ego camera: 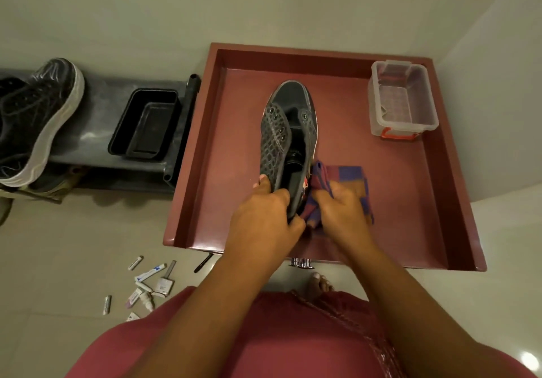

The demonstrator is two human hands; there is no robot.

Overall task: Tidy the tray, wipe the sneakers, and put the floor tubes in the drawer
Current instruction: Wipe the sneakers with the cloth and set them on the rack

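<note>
- Gripping the heel end of a dark sneaker (289, 131), the left hand (264, 216) has its thumb on the outer side and its fingers curled round the rim of the opening.
- The sneaker is tilted on its side, toe pointing away from the person, over the middle of the red drawer (223, 149).
- The right hand (341, 210) clutches a bunched checked cloth (346, 178), purple, red and orange, and presses it against the sneaker's right side near the heel.
- Part of the cloth spreads flat on the drawer floor just right of the sneaker.
- A clear plastic box (403, 99) with a red latch stands in the drawer's far right corner, well apart from the sneaker.
- Left of the drawer runs a dark shelf (96, 131); on it sits a black tray (145, 124), near the shelf's right end.
- A second black sneaker (41, 116) with a thick white sole leans tilted at the shelf's left end; more footwear shows dimly below it.
- Several small tubes (149, 282), mostly white, lie scattered on the tiled floor (58, 245) in front of the drawer's near left corner.
- A thin black pen-like item (203, 263) lies on the floor just beside the drawer's front edge, near the tubes.
- The person wears a red garment (293, 336); bare toes (319, 281) show below the drawer's front.
</note>
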